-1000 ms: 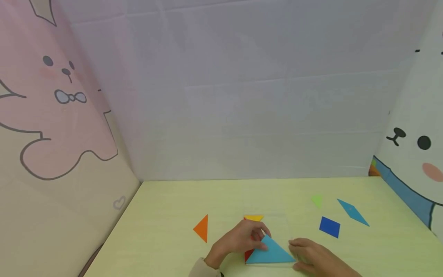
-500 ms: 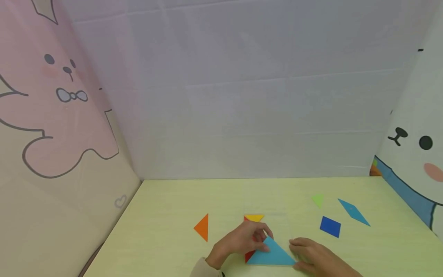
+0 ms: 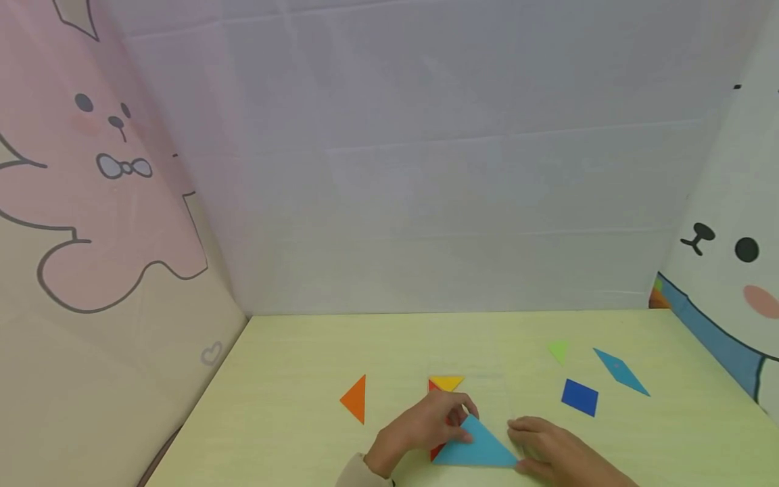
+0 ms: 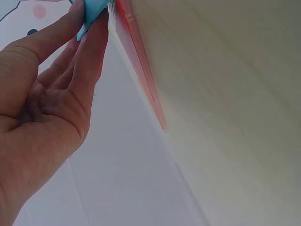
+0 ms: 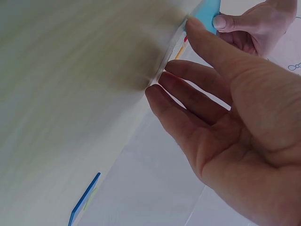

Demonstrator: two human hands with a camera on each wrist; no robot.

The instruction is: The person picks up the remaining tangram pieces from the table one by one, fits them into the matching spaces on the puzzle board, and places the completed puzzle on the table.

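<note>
My left hand (image 3: 429,423) pinches a large light blue triangle (image 3: 481,448) between thumb and fingers, seen also in the left wrist view, where the triangle (image 4: 94,12) shows edge-on. It is tilted over a red piece (image 3: 437,452), which my left hand partly covers. Just behind lies a yellow triangle (image 3: 446,383). These pieces are at a thin, clear square tray (image 3: 506,399) with faint edges. My right hand (image 3: 554,450) rests at the tray's right side with fingers loosely bent. In the right wrist view its thumb tip (image 5: 194,23) is at the blue triangle's corner.
An orange triangle (image 3: 356,400) lies on the pale table (image 3: 292,379) to the left. At right are a dark blue square (image 3: 579,398), a blue parallelogram (image 3: 621,371) and a small green triangle (image 3: 558,350). White sheeting (image 3: 389,203) hangs behind the table.
The light blue triangle has dipped slightly toward the near side, still pinched by my left hand. My right hand stays almost still beside it, and the loose pieces lie where they were.
</note>
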